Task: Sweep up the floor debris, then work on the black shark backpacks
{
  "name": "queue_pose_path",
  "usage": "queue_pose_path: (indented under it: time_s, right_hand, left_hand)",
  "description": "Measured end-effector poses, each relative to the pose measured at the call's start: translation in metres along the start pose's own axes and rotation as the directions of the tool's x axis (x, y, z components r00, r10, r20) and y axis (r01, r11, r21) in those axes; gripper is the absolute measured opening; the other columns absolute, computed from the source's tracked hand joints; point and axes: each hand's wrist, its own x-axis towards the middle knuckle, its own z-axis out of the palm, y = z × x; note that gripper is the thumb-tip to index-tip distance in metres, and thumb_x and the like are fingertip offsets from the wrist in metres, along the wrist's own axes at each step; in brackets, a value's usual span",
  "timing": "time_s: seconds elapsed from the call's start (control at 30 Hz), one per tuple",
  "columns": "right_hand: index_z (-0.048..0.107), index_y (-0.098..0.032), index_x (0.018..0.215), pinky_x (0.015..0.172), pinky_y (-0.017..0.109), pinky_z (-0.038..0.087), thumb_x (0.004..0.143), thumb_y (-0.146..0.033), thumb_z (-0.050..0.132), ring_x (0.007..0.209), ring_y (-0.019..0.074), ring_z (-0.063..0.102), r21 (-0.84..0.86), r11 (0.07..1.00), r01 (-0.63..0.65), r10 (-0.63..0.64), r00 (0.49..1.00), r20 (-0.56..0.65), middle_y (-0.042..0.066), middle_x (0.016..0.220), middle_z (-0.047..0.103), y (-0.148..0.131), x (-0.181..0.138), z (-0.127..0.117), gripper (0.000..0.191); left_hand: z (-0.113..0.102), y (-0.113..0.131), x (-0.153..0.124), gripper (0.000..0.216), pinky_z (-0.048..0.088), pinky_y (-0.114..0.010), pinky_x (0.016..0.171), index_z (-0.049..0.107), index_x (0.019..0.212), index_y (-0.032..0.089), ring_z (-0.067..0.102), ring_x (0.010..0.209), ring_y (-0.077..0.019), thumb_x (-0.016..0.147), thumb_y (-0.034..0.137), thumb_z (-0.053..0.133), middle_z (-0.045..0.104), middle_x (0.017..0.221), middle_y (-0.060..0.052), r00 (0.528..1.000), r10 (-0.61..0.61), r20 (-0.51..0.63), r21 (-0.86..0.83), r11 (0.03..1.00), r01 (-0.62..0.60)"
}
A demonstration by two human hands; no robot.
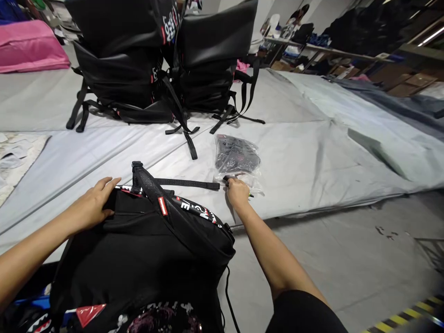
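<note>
A black backpack [145, 245] with a red-labelled shoulder strap and white lettering along its side lies at the near edge of the table. My left hand [92, 203] rests on its left end, fingers stretched out and thumb apart. Past the backpack's far side, my right hand [238, 192] is closed at the near end of a clear plastic bag [237, 155] with dark contents. A small dark piece shows at its fingertips and a thin yellow-green tip sticks out on the other side; the kind of object is unclear. A loose webbing strap [187, 184] points toward that hand.
Two stacks of black bags, a left stack [118, 64] and a right stack [208, 60], stand at the back with straps trailing onto the grey-white table cover [294, 152]. Pink material [31, 46] lies back left. Yellow-black floor tape [405, 317] runs at lower right.
</note>
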Motion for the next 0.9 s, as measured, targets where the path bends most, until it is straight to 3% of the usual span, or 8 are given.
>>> queue_pose_path:
  time_s: [0.27,0.4,0.5,0.6,0.7,0.77,0.83,0.9]
  right_hand:
    - [0.075,-0.015,0.112,0.093,0.035,0.049,0.092,-0.017,0.052,0.114,0.0272,0.063,0.224,0.971,-0.081,0.106,0.989,-0.102,0.014,0.119,0.071,0.022,-0.019,-0.042,0.030]
    - [0.072,-0.010,0.109,0.074,0.034,0.056,0.092,-0.033,0.056,0.083,0.0245,0.070,0.401,0.915,-0.031,0.074,0.993,-0.094,0.014,0.092,0.075,-0.009,-0.048,-0.079,0.033]
    - [0.073,-0.014,0.098,0.055,0.028,0.052,0.086,-0.046,0.065,0.059,0.0179,0.064,0.711,0.690,0.132,-0.156,0.987,-0.032,0.005,0.068,0.069,-0.055,-0.070,-0.105,0.035]
    - [0.074,-0.016,0.087,0.056,0.027,0.051,0.081,-0.044,0.071,0.060,0.0171,0.064,0.819,0.494,0.293,-0.389,0.917,-0.093,0.004,0.068,0.069,-0.109,-0.090,-0.124,0.029]
    - [0.075,-0.019,0.086,0.064,0.027,0.053,0.082,-0.033,0.069,0.068,0.0169,0.067,0.764,0.428,0.483,-0.588,0.791,-0.171,0.004,0.079,0.073,-0.158,-0.107,-0.135,0.016]
    - [0.075,-0.021,0.089,0.067,0.027,0.053,0.084,-0.029,0.069,0.069,0.0161,0.067,0.761,0.368,0.534,-0.660,0.727,-0.190,0.002,0.082,0.074,-0.183,-0.116,-0.139,0.012]
    - [0.073,-0.021,0.091,0.067,0.027,0.053,0.084,-0.029,0.071,0.069,0.0156,0.066,0.805,0.321,0.499,-0.659,0.728,-0.189,0.001,0.082,0.073,-0.203,-0.122,-0.140,0.011]
    - [0.071,-0.021,0.087,0.063,0.026,0.052,0.083,-0.030,0.072,0.066,0.0152,0.064,0.853,0.290,0.435,-0.647,0.745,-0.160,0.000,0.078,0.071,-0.216,-0.126,-0.139,0.010]
  left_hand:
    - [-0.006,0.007,0.000,0.095,0.046,-0.047,0.108,0.019,0.157,0.020,0.045,0.137,-0.0381,0.073,0.029,0.062,0.025,0.161,-0.015,0.999,-0.040,0.031,-0.004,0.999,0.040]
    - [-0.014,0.024,0.000,0.096,0.046,-0.048,0.108,0.019,0.158,0.020,0.043,0.139,-0.0397,0.077,0.033,0.068,0.021,0.163,-0.017,0.994,-0.095,0.045,0.019,0.995,0.094]
    - [-0.023,0.040,-0.005,0.101,0.048,-0.052,0.103,0.020,0.159,0.021,0.041,0.139,-0.0436,0.076,0.033,0.077,0.018,0.165,-0.019,0.987,-0.158,0.044,0.045,0.987,0.156]
    - [-0.029,0.058,-0.020,0.083,0.039,-0.056,0.110,0.036,0.153,0.020,0.034,0.144,-0.0421,0.081,0.028,0.076,0.027,0.162,-0.020,0.965,-0.082,-0.247,0.002,0.996,0.086]
    - [-0.031,0.076,-0.042,0.052,0.045,-0.045,0.104,0.057,0.134,0.018,0.058,0.122,-0.0288,0.088,0.038,0.069,0.062,0.134,-0.014,0.810,0.005,-0.587,-0.240,0.954,-0.179]
    - [-0.030,0.087,-0.054,0.030,0.053,-0.030,0.084,0.067,0.114,0.018,0.068,0.090,-0.0177,0.089,0.035,0.069,0.073,0.102,-0.005,0.802,0.023,-0.598,-0.444,0.823,-0.355]
    - [-0.026,0.093,-0.060,0.010,0.050,-0.023,0.069,0.070,0.093,0.018,0.066,0.072,-0.0116,0.090,0.026,0.067,0.072,0.083,0.000,0.817,-0.016,-0.576,-0.592,0.698,-0.404]
    - [-0.021,0.093,-0.063,0.012,0.049,-0.022,0.066,0.068,0.082,0.016,0.064,0.069,-0.0106,0.090,0.025,0.067,0.070,0.076,0.001,0.776,-0.153,-0.612,-0.665,0.632,-0.399]
